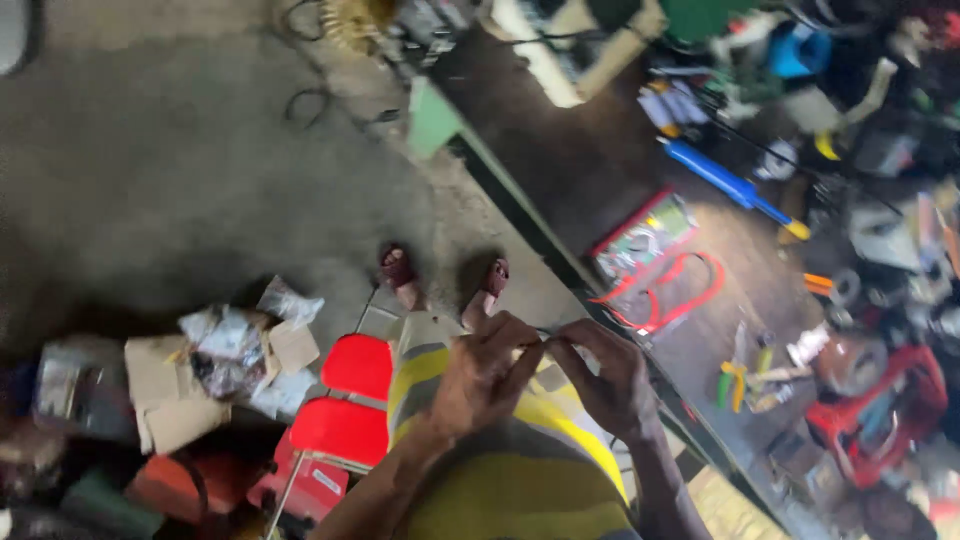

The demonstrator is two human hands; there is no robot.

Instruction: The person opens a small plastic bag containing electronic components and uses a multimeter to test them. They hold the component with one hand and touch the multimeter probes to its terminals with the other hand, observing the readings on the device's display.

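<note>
Close-up | left hand [480, 375] and right hand [610, 380] pinch a thin, pale wire [545, 335] | blurred, near workbench [600, 180].

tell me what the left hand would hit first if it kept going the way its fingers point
Probably the right hand: the left hand points its fingers rightward at it, fingertips nearly meeting over the lap. Whether they already touch is unclear.
</note>
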